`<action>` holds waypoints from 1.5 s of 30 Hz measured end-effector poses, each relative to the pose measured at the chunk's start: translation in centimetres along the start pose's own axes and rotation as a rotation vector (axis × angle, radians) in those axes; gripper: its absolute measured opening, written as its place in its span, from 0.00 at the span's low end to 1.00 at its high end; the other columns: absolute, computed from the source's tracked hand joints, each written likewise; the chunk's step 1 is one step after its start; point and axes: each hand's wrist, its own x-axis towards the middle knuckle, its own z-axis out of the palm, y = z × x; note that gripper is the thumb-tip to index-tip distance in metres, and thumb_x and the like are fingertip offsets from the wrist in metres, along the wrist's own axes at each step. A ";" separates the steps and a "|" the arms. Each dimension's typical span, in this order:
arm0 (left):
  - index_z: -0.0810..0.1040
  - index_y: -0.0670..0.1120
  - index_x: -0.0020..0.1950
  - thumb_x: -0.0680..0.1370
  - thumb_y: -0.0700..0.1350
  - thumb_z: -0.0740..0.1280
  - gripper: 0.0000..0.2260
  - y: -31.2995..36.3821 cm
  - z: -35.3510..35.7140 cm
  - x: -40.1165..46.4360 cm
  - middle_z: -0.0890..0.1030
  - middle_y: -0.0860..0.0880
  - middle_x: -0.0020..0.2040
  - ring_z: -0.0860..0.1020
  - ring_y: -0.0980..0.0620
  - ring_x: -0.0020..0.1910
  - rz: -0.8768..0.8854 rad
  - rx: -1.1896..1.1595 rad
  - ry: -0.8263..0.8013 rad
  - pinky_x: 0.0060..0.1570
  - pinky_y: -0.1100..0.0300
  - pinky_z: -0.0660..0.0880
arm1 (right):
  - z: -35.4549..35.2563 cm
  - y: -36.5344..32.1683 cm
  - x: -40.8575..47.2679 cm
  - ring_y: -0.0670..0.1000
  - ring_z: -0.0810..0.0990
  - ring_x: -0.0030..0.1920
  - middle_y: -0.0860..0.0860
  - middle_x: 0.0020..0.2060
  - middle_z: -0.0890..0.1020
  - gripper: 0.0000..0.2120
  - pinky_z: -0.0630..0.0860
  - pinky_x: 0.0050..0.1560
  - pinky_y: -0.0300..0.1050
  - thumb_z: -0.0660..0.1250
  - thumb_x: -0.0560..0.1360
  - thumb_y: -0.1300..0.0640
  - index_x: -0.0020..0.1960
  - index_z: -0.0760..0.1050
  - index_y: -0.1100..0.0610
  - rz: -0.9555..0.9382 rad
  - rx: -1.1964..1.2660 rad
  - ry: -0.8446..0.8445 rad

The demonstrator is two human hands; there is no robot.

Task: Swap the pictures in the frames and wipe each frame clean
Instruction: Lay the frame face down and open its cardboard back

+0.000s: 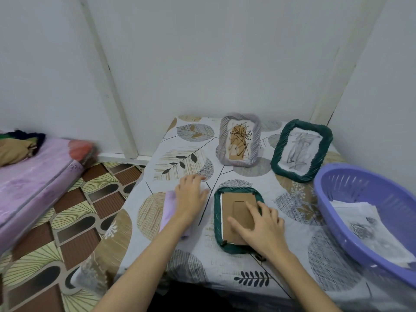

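While we look down through the head camera, our left hand (191,195) lies flat with fingers spread on a folded lilac cleaning cloth (169,210), pressing it onto the leaf-patterned tablecloth (180,158); it grips nothing. Our right hand (258,228) rests open, fingers splayed, on the brown cardboard backing (234,212) of a dark green woven-edged picture frame (217,221) lying face down at the near middle of the table. Farther back, a grey-white twisted-edge frame (239,139) with a plant drawing lies face up, and just to its right a second dark green frame (301,150) holds a grey sketch. At the right edge, a purple perforated plastic basket (351,188) contains loose printed pictures (364,230), one showing a rose.
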 end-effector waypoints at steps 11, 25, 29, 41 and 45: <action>0.73 0.56 0.59 0.72 0.67 0.59 0.22 1.3 2.9 -0.2 0.73 0.56 0.64 0.65 0.51 0.67 0.202 0.223 -0.222 0.58 0.53 0.61 | 0.0 2.4 4.2 0.54 0.62 0.65 0.51 0.64 0.67 0.38 0.61 0.62 0.52 0.51 0.68 0.25 0.71 0.60 0.44 0.025 -0.124 0.001; 0.67 0.56 0.68 0.75 0.64 0.56 0.24 1.0 3.7 -0.6 0.65 0.57 0.71 0.58 0.53 0.73 0.210 0.237 -0.240 0.64 0.54 0.59 | -0.9 2.3 5.8 0.55 0.60 0.67 0.54 0.64 0.65 0.44 0.58 0.66 0.58 0.53 0.64 0.23 0.73 0.55 0.44 0.005 -0.197 -0.143; 0.65 0.57 0.69 0.76 0.64 0.56 0.24 0.8 4.0 -0.7 0.65 0.57 0.72 0.57 0.54 0.74 0.191 0.220 -0.236 0.65 0.55 0.59 | -0.8 2.4 5.9 0.55 0.60 0.66 0.54 0.63 0.65 0.44 0.57 0.66 0.57 0.54 0.63 0.22 0.73 0.56 0.44 0.008 -0.157 -0.150; 0.59 0.56 0.74 0.78 0.61 0.55 0.26 1.3 3.3 0.2 0.61 0.51 0.74 0.55 0.50 0.75 0.236 0.375 -0.350 0.68 0.52 0.57 | -0.6 2.5 6.0 0.55 0.60 0.66 0.54 0.64 0.64 0.44 0.57 0.67 0.58 0.54 0.64 0.23 0.73 0.55 0.44 0.008 -0.145 -0.153; 0.60 0.56 0.74 0.78 0.60 0.56 0.25 1.4 3.0 0.2 0.61 0.51 0.74 0.55 0.51 0.75 0.218 0.301 -0.376 0.69 0.53 0.56 | -0.9 2.7 5.6 0.55 0.59 0.67 0.54 0.65 0.63 0.45 0.56 0.67 0.58 0.55 0.64 0.23 0.74 0.53 0.44 0.018 -0.075 -0.166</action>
